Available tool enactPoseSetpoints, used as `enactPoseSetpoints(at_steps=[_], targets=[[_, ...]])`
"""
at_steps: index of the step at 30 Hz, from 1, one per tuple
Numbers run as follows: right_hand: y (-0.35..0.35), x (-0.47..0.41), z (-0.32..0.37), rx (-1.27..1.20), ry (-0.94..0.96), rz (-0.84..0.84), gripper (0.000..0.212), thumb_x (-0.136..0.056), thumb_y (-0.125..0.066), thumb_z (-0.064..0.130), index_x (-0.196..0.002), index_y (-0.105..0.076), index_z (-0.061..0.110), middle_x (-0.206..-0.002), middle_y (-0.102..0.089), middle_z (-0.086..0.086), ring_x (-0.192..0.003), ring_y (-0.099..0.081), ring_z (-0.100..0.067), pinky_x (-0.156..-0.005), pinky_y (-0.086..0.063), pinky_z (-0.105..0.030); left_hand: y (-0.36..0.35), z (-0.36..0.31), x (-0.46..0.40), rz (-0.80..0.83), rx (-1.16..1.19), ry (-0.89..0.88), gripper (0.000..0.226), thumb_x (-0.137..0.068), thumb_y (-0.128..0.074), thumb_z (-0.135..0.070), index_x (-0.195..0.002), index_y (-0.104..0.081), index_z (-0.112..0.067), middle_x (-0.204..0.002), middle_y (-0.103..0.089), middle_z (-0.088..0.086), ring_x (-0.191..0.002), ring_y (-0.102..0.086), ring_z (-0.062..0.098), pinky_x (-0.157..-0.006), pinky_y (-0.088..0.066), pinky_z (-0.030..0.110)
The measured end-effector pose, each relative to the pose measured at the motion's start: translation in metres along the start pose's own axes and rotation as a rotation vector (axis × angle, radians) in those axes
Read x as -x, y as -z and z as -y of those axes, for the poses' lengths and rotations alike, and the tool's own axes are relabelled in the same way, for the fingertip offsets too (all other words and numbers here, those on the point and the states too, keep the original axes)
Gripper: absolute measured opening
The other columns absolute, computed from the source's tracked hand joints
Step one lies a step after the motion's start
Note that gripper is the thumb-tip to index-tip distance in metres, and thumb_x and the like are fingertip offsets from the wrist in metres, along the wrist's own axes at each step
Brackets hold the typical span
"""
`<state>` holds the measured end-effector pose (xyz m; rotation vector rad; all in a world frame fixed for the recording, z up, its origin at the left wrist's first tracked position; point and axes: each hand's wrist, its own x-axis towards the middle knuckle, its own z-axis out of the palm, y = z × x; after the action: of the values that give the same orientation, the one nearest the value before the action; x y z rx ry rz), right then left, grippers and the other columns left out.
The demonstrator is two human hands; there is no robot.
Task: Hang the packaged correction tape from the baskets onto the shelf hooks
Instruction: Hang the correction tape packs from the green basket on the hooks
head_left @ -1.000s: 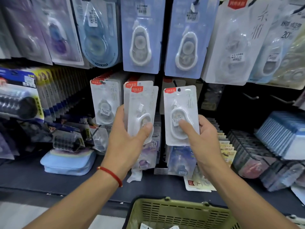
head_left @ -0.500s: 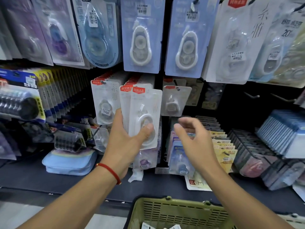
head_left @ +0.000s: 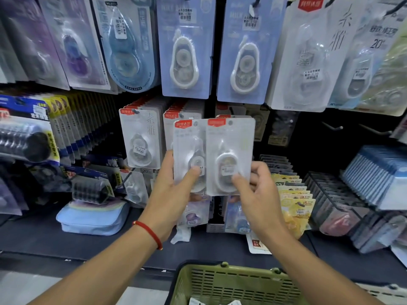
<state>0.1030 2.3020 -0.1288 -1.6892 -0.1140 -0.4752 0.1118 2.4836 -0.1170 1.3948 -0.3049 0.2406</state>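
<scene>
The front pack of correction tape (head_left: 230, 155) stands upright at the centre of view, before the middle row of shelf hooks, its red label at 12 o'clock. The right hand (head_left: 257, 194) pinches its lower edge, thumb on the clear blister and fingers curled behind. Just at its 9 o'clock, partly overlapped by it, a small stack of the same packs (head_left: 187, 148) sits in the left hand (head_left: 174, 190), thumb pressed on the front and fingers wrapped behind. A red cord bracelet (head_left: 148, 233) circles the left wrist. At 10 o'clock from the held packs, a matching pack (head_left: 141, 139) hangs on a hook. At 12 o'clock hang two larger blue-carded packs (head_left: 187, 47). At 3 o'clock, two bare hooks (head_left: 332, 126) jut from the dark back panel. At 6 o'clock, the green basket (head_left: 231, 282) sits below the shelf edge.
</scene>
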Motion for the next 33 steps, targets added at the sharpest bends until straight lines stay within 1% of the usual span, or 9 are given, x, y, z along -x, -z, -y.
enactPoseSetpoints(at_steps=[3, 7, 9, 12, 15, 21, 27, 30, 33], targets=[[0.005, -0.006, 0.002, -0.040, -0.019, -0.063, 0.026, -0.095, -0.067, 0.037, -0.114, -0.057, 0.023, -0.103, -0.076, -0.002, -0.065, -0.071, -0.027, -0.057, -0.062, -0.048, 0.001, -0.003, 0.000, -0.054, -0.012, -0.026, 0.032, -0.104, -0.064, -0.023, -0.121, -0.061, -0.050, -0.120, -0.073, -0.020, -0.108, -0.072, 0.004, -0.070, -0.063, 0.024], [0.010, -0.009, 0.001, -0.040, -0.028, -0.069, 0.017, -0.103, -0.067, 0.026, -0.117, -0.060, 0.023, -0.102, -0.078, 0.002, -0.072, -0.073, -0.035, -0.065, -0.061, -0.061, 0.003, -0.001, -0.002, -0.090, -0.009, -0.010, 0.027, -0.104, -0.064, -0.028, -0.112, -0.064, -0.054, -0.116, -0.073, -0.015, -0.104, -0.075, 0.015, -0.068, -0.066, 0.040], [0.010, -0.008, 0.003, -0.057, -0.012, -0.077, 0.018, -0.102, -0.069, 0.026, -0.118, -0.061, 0.023, -0.101, -0.079, 0.003, -0.066, -0.070, -0.038, -0.061, -0.061, -0.060, 0.006, 0.001, -0.002, -0.116, -0.035, -0.015, 0.027, -0.104, -0.065, -0.033, -0.124, -0.061, -0.050, -0.125, -0.070, -0.014, -0.107, -0.073, 0.013, -0.071, -0.066, 0.036], [0.009, -0.005, 0.008, -0.083, 0.014, -0.102, 0.027, -0.098, -0.073, 0.033, -0.121, -0.062, 0.023, -0.101, -0.080, 0.003, -0.053, -0.066, -0.032, -0.055, -0.059, -0.050, 0.009, 0.004, -0.004, -0.153, -0.052, 0.017, 0.059, -0.094, -0.066, -0.042, -0.150, -0.046, -0.039, -0.146, -0.059, -0.007, -0.104, -0.073, 0.007, -0.071, -0.065, 0.030], [0.008, -0.002, 0.015, -0.113, 0.032, -0.129, 0.032, -0.097, -0.074, 0.034, -0.124, -0.063, 0.021, -0.100, -0.081, 0.001, -0.057, -0.071, -0.031, -0.050, -0.059, -0.045, 0.010, 0.003, -0.005, -0.158, -0.055, 0.009, 0.058, -0.088, -0.062, -0.037, -0.144, -0.049, -0.044, -0.136, -0.064, -0.009, -0.098, -0.075, 0.009, -0.070, -0.066, 0.038], [0.005, 0.002, 0.025, -0.157, 0.049, -0.157, 0.033, -0.096, -0.076, 0.032, -0.126, -0.066, 0.022, -0.100, -0.081, 0.002, -0.070, -0.078, -0.027, -0.049, -0.060, -0.038, 0.010, 0.000, -0.004, -0.160, -0.087, -0.075, 0.035, -0.091, -0.060, -0.030, -0.120, -0.058, -0.049, -0.112, -0.071, -0.021, -0.090, -0.073, 0.000, -0.064, -0.061, 0.021], [0.008, -0.007, 0.021, -0.106, -0.033, -0.150, 0.029, -0.098, -0.074, 0.034, -0.123, -0.064, 0.022, -0.097, -0.081, 0.003, -0.063, -0.077, -0.030, -0.069, -0.063, -0.061, 0.007, -0.003, -0.002, -0.180, -0.096, -0.080, 0.031, -0.093, -0.060, -0.031, -0.117, -0.057, -0.050, -0.114, -0.071, -0.021, -0.096, -0.073, 0.003, -0.065, -0.062, 0.023], [0.014, -0.015, 0.016, 0.090, -0.082, -0.089, 0.041, -0.097, -0.070, 0.048, -0.131, -0.059, 0.027, -0.109, -0.078, 0.009, -0.085, -0.078, -0.021, -0.080, -0.063, -0.056, 0.006, -0.003, -0.002, -0.183, -0.065, -0.027, 0.027, -0.096, -0.061, -0.026, -0.115, -0.057, -0.044, -0.117, -0.070, -0.011, -0.092, -0.076, 0.022, -0.064, -0.065, 0.041], [0.019, -0.018, 0.007, 0.510, -0.101, -0.073, 0.059, -0.095, -0.063, 0.058, -0.144, -0.050, 0.028, -0.133, -0.062, 0.007, -0.110, -0.065, -0.013, -0.097, -0.055, -0.047, 0.002, -0.003, -0.002, -0.152, -0.062, 0.004, 0.036, -0.099, -0.063, -0.004, -0.116, -0.056, -0.035, -0.116, -0.071, -0.007, -0.096, -0.076, 0.023, -0.065, -0.066, 0.046]])
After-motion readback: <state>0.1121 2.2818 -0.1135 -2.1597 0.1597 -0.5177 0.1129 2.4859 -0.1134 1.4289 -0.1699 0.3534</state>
